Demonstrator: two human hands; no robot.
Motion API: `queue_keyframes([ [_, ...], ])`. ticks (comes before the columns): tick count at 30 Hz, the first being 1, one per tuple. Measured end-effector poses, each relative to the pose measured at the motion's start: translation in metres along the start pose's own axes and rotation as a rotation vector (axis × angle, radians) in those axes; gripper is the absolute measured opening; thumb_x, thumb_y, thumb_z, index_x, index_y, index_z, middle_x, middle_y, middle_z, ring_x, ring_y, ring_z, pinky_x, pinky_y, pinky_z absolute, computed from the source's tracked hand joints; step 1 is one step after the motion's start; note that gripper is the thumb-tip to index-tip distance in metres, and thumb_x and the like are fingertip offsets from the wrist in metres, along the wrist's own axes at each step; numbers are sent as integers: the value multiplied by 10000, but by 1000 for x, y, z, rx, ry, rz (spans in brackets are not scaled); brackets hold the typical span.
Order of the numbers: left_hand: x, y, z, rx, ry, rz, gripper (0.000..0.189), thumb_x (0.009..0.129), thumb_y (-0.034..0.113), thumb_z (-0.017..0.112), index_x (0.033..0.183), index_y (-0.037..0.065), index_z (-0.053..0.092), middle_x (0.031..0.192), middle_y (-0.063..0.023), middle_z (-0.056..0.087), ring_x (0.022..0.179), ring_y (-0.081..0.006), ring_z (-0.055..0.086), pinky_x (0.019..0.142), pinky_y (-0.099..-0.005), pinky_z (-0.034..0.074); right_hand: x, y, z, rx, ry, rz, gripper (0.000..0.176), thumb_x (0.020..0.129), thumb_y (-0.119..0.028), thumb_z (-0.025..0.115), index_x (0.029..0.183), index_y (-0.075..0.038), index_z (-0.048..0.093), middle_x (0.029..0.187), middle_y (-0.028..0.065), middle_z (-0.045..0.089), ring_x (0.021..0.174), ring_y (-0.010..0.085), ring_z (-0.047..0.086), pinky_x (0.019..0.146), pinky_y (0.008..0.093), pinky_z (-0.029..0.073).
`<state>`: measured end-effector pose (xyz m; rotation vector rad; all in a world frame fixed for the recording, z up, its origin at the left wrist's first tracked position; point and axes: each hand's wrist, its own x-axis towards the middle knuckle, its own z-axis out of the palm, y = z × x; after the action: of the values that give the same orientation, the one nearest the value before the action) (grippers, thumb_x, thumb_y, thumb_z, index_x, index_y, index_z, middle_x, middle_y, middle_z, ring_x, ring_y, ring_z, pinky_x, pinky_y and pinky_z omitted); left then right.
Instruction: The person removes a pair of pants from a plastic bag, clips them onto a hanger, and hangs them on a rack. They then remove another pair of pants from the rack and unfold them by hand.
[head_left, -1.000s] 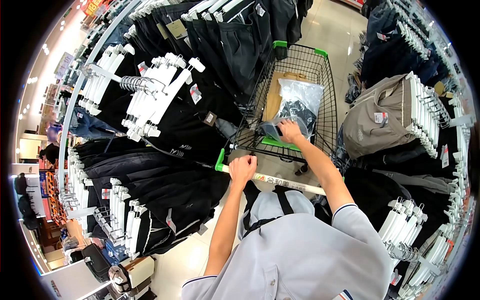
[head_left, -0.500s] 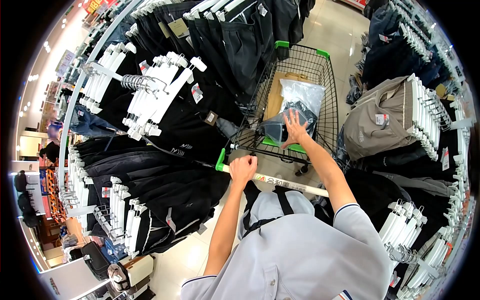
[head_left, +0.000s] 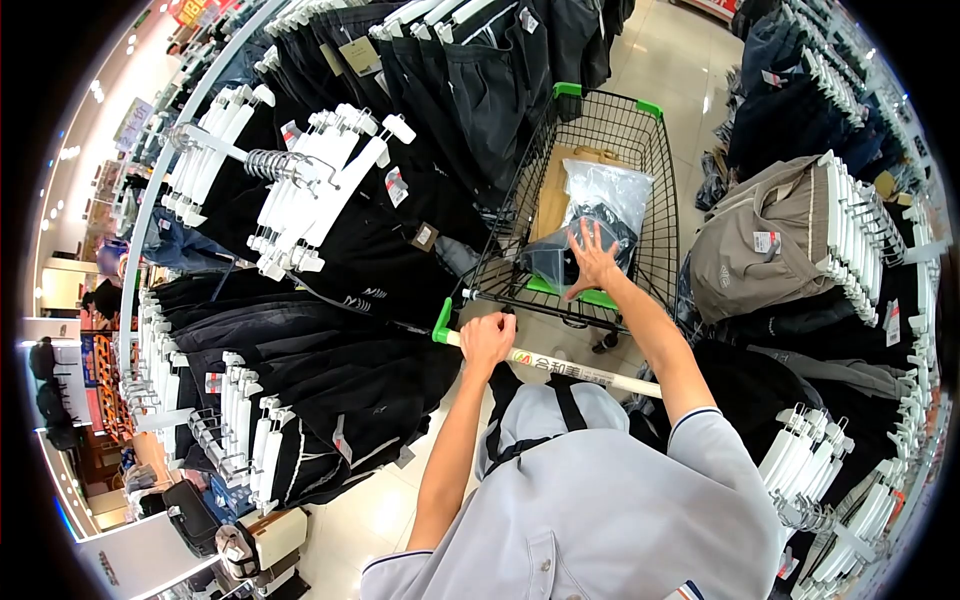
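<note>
Cart point(head_left: 668, 230): mid-aisle, between clothes racks.
Bag point(head_left: 600, 200): inside the cart, near end.
Right hand point(head_left: 593, 262): fingers spread over the bag, gripping nothing.
Left hand point(head_left: 487, 338): closed round the handle point(head_left: 580, 372).
Step, judged: placing the bag. Pushing would call for both hands on the handle.

A black wire cart point(head_left: 662, 215) with green corners is standing on the glossy tiled floor point(head_left: 665, 60). Inside it, a clear plastic bag point(head_left: 605, 190) holding dark clothing is lying beside a flat brown cardboard piece point(head_left: 548, 200), both resting in the basket.
</note>
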<state>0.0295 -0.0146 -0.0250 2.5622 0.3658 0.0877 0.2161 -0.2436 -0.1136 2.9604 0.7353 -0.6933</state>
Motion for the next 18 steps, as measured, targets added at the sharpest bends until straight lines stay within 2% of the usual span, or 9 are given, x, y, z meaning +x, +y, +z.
queue_keyframes([
  [1, 0, 0, 0, 14, -7, -1, 368, 890, 315, 607, 715, 7, 706, 680, -243, 645, 657, -464, 642, 661, -534, 518, -4, 0, -4, -49, 39, -34, 1512, 468, -724, 925, 1648, -143, 181, 1713, 236, 51, 1550, 507, 147, 1019, 798, 390],
  [2, 0, 0, -1, 14, -9, 0, 368, 890, 315, 607, 715, 7, 706, 680, -243, 645, 657, -464, 642, 661, -534, 518, 7, 3, 7, -48, 38, -32, 1512, 468, -724, 925, 1648, -143, 181, 1713, 236, 51, 1550, 507, 147, 1019, 798, 390],
  [4, 1, 2, -3, -8, -2, 6, 357, 876, 326, 609, 739, 26, 747, 701, -246, 670, 671, -470, 658, 686, -544, 537, 44, 17, 50, 43, -169, -51, 1151, 607, -600, 924, 1509, -97, 416, 1599, 197, 355, 1425, 456, 429, 1006, 657, 494],
  [5, 1, 2, -3, -10, -3, 6, 357, 876, 326, 609, 739, 26, 747, 701, -246, 670, 671, -470, 658, 686, -544, 537, 48, 21, 60, 42, -170, -50, 1151, 607, -600, 924, 1509, -97, 416, 1599, 197, 355, 1425, 456, 429, 1006, 657, 494],
  [7, 1, 2, -2, 10, -29, -9, 354, 878, 324, 608, 746, 29, 752, 704, -246, 671, 678, -468, 661, 688, -542, 539, 51, 27, 73, 161, -116, -72, 905, 615, -517, 920, 1320, -94, 539, 1390, 139, 534, 1340, 383, 540, 958, 598, 541],
  [11, 1, 0, 0, 15, -35, -15, 355, 879, 327, 607, 754, 31, 756, 711, -245, 675, 688, -466, 666, 693, -538, 541, 13, 24, 36, 184, -166, -13, 1058, 640, -588, 910, 1448, -73, 460, 1502, 164, 464, 1330, 432, 527, 1043, 536, 520],
  [14, 1, 0, -1, 5, -36, -18, 354, 881, 331, 605, 761, 36, 760, 718, -244, 679, 695, -466, 669, 696, -536, 543, 3, 28, 32, 125, -237, 73, 1255, 567, -697, 905, 1529, -86, 379, 1574, 194, 382, 1380, 455, 473, 1088, 543, 490],
  [16, 0, 0, -1, 7, -36, -14, 353, 882, 331, 602, 764, 41, 763, 720, -242, 680, 695, -467, 668, 696, -539, 542, 1, 32, 31, 153, -250, 94, 1461, 488, -791, 883, 1616, -113, 250, 1675, 230, 196, 1483, 472, 329, 1147, 611, 412],
  [18, 0, -1, 0, 17, -44, -16, 350, 883, 331, 602, 770, 44, 767, 719, -242, 680, 694, -467, 667, 695, -539, 541, -1, 33, 29, 160, -263, 97, 1504, 473, -809, 875, 1634, -122, 208, 1696, 231, 107, 1521, 472, 237, 1149, 668, 368],
])
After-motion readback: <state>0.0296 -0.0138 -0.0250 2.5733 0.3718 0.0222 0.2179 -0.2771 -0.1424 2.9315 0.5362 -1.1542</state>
